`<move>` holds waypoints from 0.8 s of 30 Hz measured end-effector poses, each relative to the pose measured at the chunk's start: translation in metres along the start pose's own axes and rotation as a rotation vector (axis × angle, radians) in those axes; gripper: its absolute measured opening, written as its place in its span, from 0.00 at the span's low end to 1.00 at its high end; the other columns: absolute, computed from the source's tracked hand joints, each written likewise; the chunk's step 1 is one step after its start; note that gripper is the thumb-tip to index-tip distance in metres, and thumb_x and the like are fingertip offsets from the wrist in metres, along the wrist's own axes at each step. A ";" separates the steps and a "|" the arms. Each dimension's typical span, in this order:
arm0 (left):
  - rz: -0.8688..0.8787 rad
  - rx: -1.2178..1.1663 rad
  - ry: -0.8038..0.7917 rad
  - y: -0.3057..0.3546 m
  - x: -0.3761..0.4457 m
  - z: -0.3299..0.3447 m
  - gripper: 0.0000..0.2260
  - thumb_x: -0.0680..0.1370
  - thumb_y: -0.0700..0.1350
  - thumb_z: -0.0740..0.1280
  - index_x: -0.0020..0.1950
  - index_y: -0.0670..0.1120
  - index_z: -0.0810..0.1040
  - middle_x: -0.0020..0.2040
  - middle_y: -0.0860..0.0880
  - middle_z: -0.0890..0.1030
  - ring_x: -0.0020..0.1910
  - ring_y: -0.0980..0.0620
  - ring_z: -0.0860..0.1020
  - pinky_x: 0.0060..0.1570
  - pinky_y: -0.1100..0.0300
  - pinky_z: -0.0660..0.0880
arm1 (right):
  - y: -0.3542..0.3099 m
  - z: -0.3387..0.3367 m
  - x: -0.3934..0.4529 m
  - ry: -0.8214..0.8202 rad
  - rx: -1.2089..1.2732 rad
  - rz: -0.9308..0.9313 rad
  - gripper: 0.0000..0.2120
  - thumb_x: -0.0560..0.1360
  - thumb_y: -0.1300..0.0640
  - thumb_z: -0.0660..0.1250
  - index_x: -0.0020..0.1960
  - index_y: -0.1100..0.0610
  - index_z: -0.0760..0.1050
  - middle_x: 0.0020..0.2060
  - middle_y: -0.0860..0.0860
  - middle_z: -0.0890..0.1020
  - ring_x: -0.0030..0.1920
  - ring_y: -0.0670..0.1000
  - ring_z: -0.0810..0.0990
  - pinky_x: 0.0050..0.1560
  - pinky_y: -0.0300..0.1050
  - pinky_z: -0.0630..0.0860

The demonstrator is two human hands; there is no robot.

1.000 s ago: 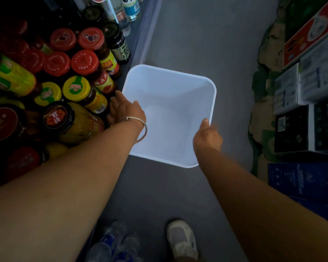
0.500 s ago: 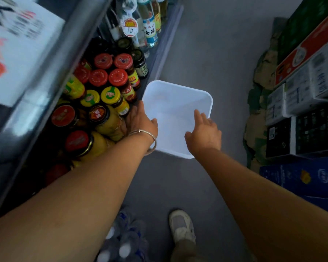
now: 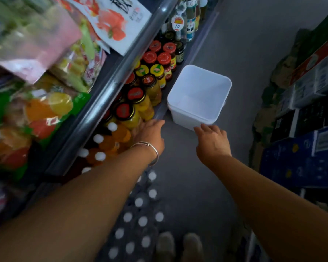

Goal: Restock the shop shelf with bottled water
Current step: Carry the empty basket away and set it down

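Note:
An empty white plastic bin (image 3: 198, 95) stands on the grey floor beside the bottom shelf. My right hand (image 3: 212, 142) hovers just short of its near rim, fingers relaxed and holding nothing. My left hand (image 3: 150, 135), with a silver bangle on the wrist, is open near the shelf edge, left of the bin and apart from it. A pack of water bottles (image 3: 138, 214) with white caps lies on the floor below my arms, by my feet.
The bottom shelf (image 3: 159, 112) holds jars with red and yellow lids (image 3: 155, 72) and orange drink bottles (image 3: 106, 142). Snack bags (image 3: 36, 103) fill the shelf above. Stacked cartons (image 3: 311, 114) line the right side of the narrow aisle.
Both hands have let go of the bin, which now stands on the floor, and have drawn back from it. My view has risen and pulled back, showing the upper shelf and the bottle pack.

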State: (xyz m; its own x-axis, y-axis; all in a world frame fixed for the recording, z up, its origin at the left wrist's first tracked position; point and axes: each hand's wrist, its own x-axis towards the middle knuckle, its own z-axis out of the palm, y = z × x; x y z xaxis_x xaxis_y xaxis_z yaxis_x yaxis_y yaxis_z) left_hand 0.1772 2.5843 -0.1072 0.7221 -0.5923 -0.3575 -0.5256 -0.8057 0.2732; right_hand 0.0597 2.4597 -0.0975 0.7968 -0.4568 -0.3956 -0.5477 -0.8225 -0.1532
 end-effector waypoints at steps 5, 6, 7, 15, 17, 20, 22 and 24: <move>-0.105 0.039 -0.024 -0.034 -0.061 0.027 0.23 0.76 0.46 0.64 0.71 0.52 0.65 0.71 0.50 0.66 0.70 0.46 0.64 0.69 0.52 0.61 | -0.018 0.052 -0.043 -0.060 -0.007 -0.090 0.22 0.75 0.62 0.59 0.69 0.55 0.65 0.66 0.53 0.69 0.66 0.57 0.66 0.63 0.50 0.64; -0.114 0.013 -0.035 -0.040 -0.070 0.035 0.23 0.76 0.45 0.65 0.70 0.51 0.66 0.70 0.49 0.68 0.69 0.45 0.65 0.69 0.51 0.62 | -0.020 0.064 -0.052 -0.082 -0.006 -0.095 0.22 0.75 0.62 0.59 0.69 0.55 0.65 0.66 0.53 0.70 0.66 0.57 0.66 0.63 0.50 0.64; -0.119 -0.016 -0.052 -0.047 -0.080 0.045 0.23 0.75 0.44 0.66 0.70 0.50 0.67 0.69 0.47 0.69 0.68 0.44 0.67 0.67 0.50 0.64 | -0.023 0.078 -0.061 -0.108 -0.006 -0.099 0.21 0.76 0.62 0.59 0.69 0.55 0.65 0.66 0.53 0.71 0.66 0.57 0.67 0.63 0.50 0.64; -0.171 -0.028 -0.153 -0.094 -0.143 0.132 0.22 0.77 0.47 0.63 0.70 0.53 0.65 0.72 0.50 0.66 0.70 0.45 0.64 0.68 0.50 0.62 | -0.048 0.187 -0.105 -0.258 -0.031 -0.114 0.22 0.76 0.60 0.59 0.70 0.55 0.63 0.67 0.53 0.70 0.66 0.58 0.66 0.64 0.49 0.64; -0.166 -0.029 -0.162 -0.109 -0.150 0.153 0.21 0.77 0.47 0.63 0.70 0.54 0.65 0.72 0.50 0.65 0.71 0.45 0.63 0.66 0.50 0.61 | -0.058 0.215 -0.104 -0.273 -0.025 -0.101 0.23 0.76 0.59 0.60 0.70 0.55 0.63 0.66 0.54 0.71 0.66 0.58 0.67 0.64 0.49 0.64; -0.172 -0.053 -0.153 -0.130 -0.153 0.180 0.21 0.77 0.47 0.64 0.70 0.54 0.65 0.71 0.50 0.66 0.70 0.45 0.64 0.66 0.50 0.62 | -0.073 0.250 -0.093 -0.266 -0.005 -0.076 0.23 0.76 0.57 0.62 0.70 0.56 0.64 0.66 0.54 0.72 0.65 0.58 0.68 0.63 0.49 0.65; -0.184 -0.075 -0.145 -0.142 -0.148 0.195 0.21 0.77 0.46 0.64 0.70 0.53 0.65 0.71 0.50 0.67 0.70 0.45 0.64 0.66 0.49 0.61 | -0.082 0.268 -0.078 -0.258 0.026 -0.059 0.22 0.76 0.56 0.63 0.69 0.56 0.65 0.65 0.54 0.73 0.64 0.58 0.69 0.62 0.49 0.66; -0.179 -0.090 -0.121 -0.149 -0.140 0.207 0.22 0.77 0.47 0.64 0.70 0.53 0.65 0.71 0.50 0.67 0.70 0.45 0.64 0.66 0.49 0.61 | -0.088 0.283 -0.060 -0.242 0.088 -0.029 0.22 0.76 0.55 0.64 0.68 0.56 0.65 0.64 0.55 0.74 0.64 0.58 0.69 0.62 0.50 0.67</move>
State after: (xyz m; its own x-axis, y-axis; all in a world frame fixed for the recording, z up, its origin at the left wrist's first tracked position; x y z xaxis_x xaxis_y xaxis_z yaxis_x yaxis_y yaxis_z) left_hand 0.0618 2.7853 -0.2830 0.7378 -0.4414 -0.5107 -0.3481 -0.8970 0.2724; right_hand -0.0120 2.6558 -0.3166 0.7340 -0.3298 -0.5937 -0.5537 -0.7968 -0.2419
